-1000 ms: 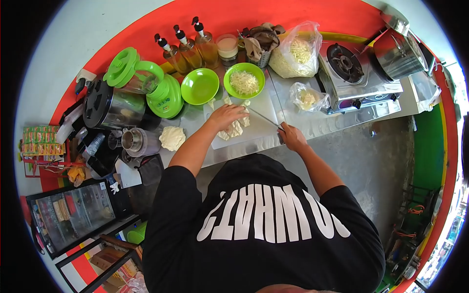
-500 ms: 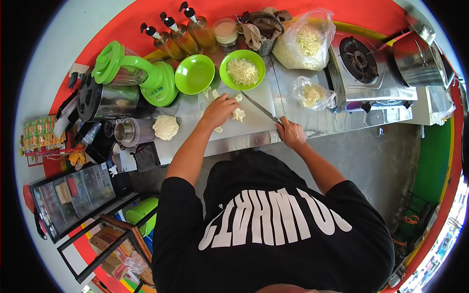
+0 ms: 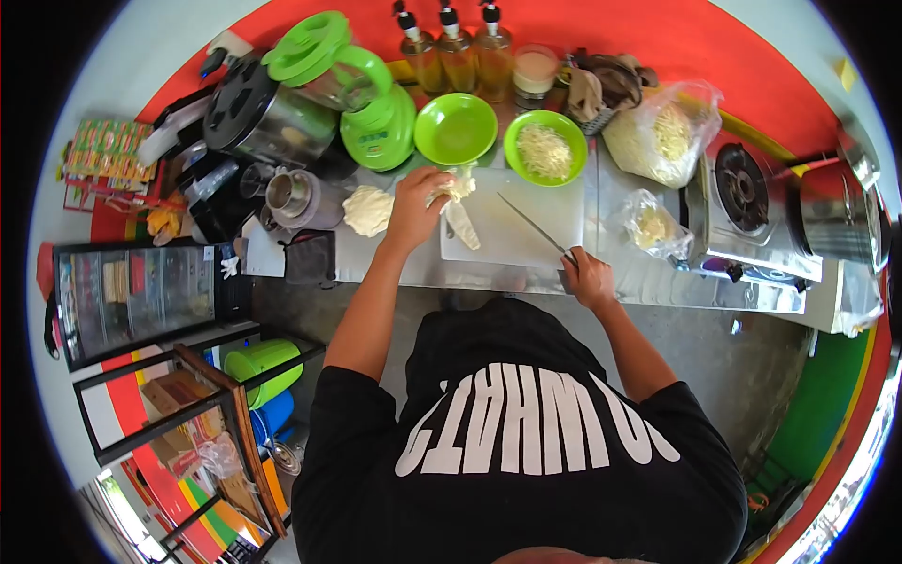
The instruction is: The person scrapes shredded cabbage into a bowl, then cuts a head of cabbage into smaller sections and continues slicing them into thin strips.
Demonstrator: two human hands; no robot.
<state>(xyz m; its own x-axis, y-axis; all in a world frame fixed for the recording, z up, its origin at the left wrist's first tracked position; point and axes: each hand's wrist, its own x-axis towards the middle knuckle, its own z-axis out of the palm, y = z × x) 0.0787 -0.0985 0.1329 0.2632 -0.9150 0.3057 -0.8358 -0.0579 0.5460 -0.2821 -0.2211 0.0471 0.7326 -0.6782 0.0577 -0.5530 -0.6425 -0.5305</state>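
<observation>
My right hand grips the handle of a long kitchen knife, its blade slanting over the right half of a white cutting board. At the board's left edge, my left hand has its fingers curled around pale vegetable pieces, partly hidden by the hand. More pale pieces lie beside it on the board. A whitish, lumpy vegetable head sits left of that hand. Behind the board stand an empty green bowl and a green bowl holding pale shreds.
A green blender and pump bottles line the back. To the right are a large bag of shreds, a small plastic bag, a gas stove and a steel pot. Metal cups stand left.
The view has turned, shifting the counter rightward. My left hand has moved from mid-board to its left edge, along with pale pieces. The knife stays in my right hand, its tip farther from the bowls.
</observation>
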